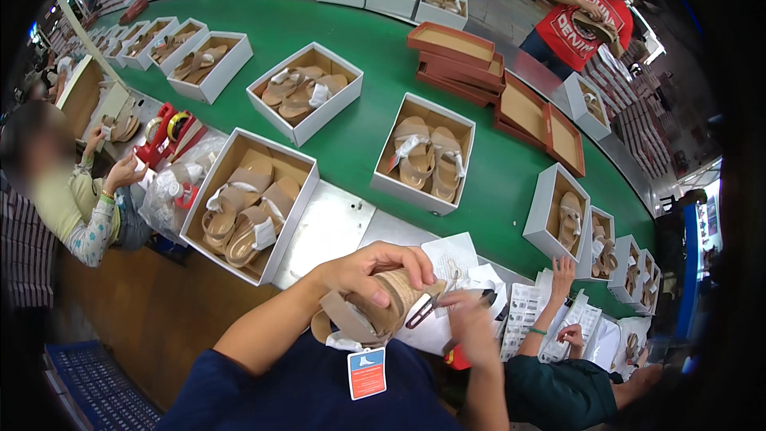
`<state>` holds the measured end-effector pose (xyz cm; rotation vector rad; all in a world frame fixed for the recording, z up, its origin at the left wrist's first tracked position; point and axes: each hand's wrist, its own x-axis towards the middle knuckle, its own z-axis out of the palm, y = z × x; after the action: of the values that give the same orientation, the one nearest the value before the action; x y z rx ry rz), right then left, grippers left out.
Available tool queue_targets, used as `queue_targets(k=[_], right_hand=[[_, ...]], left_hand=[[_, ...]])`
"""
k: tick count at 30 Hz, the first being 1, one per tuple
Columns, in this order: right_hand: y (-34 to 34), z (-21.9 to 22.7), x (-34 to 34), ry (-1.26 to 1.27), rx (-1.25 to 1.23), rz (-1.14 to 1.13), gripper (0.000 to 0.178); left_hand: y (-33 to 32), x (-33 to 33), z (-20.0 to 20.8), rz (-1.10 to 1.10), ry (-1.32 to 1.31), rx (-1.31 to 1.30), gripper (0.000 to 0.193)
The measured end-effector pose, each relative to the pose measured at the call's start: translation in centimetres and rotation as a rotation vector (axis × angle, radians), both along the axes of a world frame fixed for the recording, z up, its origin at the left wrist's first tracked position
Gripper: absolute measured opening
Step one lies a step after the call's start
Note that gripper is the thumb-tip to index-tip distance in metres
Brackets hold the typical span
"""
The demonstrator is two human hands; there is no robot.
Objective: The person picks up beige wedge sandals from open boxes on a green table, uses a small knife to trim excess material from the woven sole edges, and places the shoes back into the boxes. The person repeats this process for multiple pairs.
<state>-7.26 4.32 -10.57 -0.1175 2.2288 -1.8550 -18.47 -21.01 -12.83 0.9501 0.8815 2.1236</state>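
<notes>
My left hand (379,271) is closed around a tan sandal (397,291) with a woven, rope-like sole edge, held sole-up in front of my chest. From its straps hangs a white, blue and orange card tag (367,373), with white tissue beside it. Smeared by motion, my right hand (472,323) grips a small dark-edged metal hand tool (420,311), whose tip is close to the sandal's sole; its exact kind is unclear. Just left and ahead, an open white shoebox (309,191) holds tan sandals (247,211) with tissue on their straps.
On the green table (359,132) stand more open boxes, including one straight ahead (467,148). Brown box lids (459,60) are stacked beyond. Co-workers sit left and right; a hand (562,278) touches a box (538,219). Printed sheets (523,311) lie right.
</notes>
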Motion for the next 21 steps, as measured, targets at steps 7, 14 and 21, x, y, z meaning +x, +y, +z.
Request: queue_targets(k=[7, 14, 21], right_hand=[[-3.1, 16.5, -5.6, 0.467, -1.036, 0.027, 0.043], [-9.7, 12.7, -8.2, 0.375, -0.993, 0.08, 0.039], [-7.8, 14.3, -5.2, 0.703, -1.018, 0.317, 0.043]], left_hand=[[0.1, -0.7, 2.1, 0.104, -0.338, 0.305, 0.044], [3.2, 1.3, 1.6, 0.027, -0.482, 0.503, 0.045], [3.4, 1.8, 1.1, 0.064, -0.443, 0.462, 0.047]])
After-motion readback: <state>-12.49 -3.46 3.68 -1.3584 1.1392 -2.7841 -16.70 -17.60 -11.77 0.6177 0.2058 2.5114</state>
